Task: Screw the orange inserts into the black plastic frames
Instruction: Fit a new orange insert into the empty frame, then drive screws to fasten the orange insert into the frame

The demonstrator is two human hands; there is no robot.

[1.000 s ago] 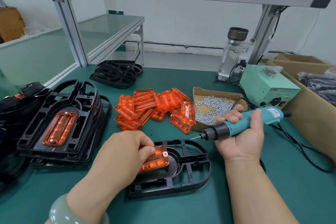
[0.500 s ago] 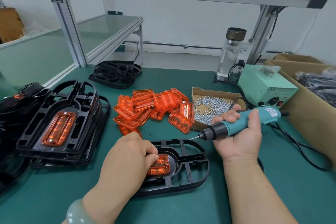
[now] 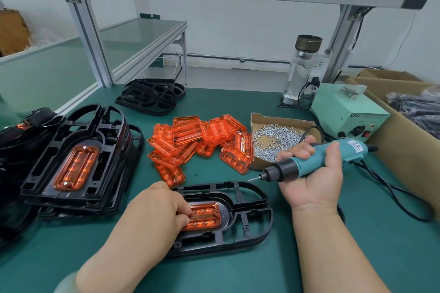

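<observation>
Black frame (image 3: pixel 247 219) holds the orange insert (image 3: pixel 207 217) in its pocket; left hand (image 3: pixel 157 211) curls over the insert's left end, seating it. Right hand (image 3: pixel 314 178), just right of the frame, grips the electric screwdriver (image 3: pixel 316 159); its bit looks bare, so next move needs a screw from the box (image 3: pixel 281 118) behind the frame. Insert's left holes are hidden under that hand.

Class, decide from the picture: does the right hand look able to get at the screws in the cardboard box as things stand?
Probably yes. The right hand is just beside the open-topped cardboard box, with nothing between them; but it grips the screwdriver, so it is hardly free to pinch.
</observation>
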